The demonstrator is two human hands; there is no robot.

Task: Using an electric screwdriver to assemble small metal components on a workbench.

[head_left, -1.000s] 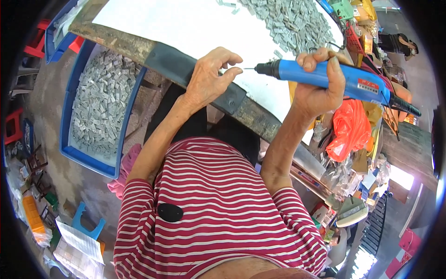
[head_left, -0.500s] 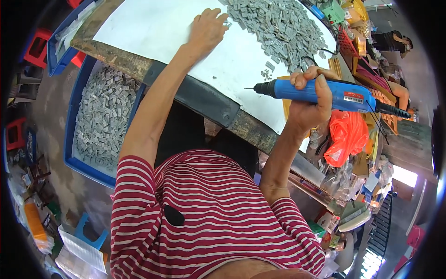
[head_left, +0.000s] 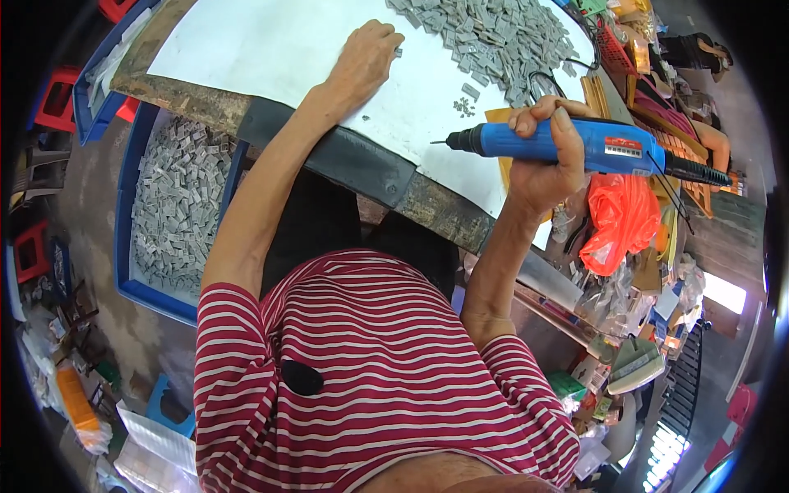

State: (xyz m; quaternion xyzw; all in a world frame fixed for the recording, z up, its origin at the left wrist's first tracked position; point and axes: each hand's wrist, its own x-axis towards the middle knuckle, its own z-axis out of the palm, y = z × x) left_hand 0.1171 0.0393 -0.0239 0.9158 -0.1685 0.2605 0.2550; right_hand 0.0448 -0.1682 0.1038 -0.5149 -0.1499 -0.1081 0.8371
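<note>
My right hand (head_left: 546, 156) is wrapped round a blue electric screwdriver (head_left: 604, 146), which is held level above the table, its thin bit pointing left. On the white table sheet (head_left: 246, 49), my left hand (head_left: 363, 66) rests with its fingers curled. A small grey rectangular part (head_left: 398, 52) peeks out at the fingertips, mostly hidden by them. To the right of this hand spreads a large heap of similar grey parts (head_left: 501, 45). A little cluster of tiny pieces, perhaps screws (head_left: 463, 108), lies below the heap.
At the left, below table height, a blue bin (head_left: 123, 238) is filled with many grey parts. Red plastic bag (head_left: 616, 222), cardboard and clutter crowd the right side. A black cord (head_left: 542, 80) runs beside the heap. Another person (head_left: 694, 53) is at the far right.
My left fingers have curled in around the small grey part and drawn it slightly nearer. The screwdriver keeps nearly the same place, while the whole view has shifted a little.
</note>
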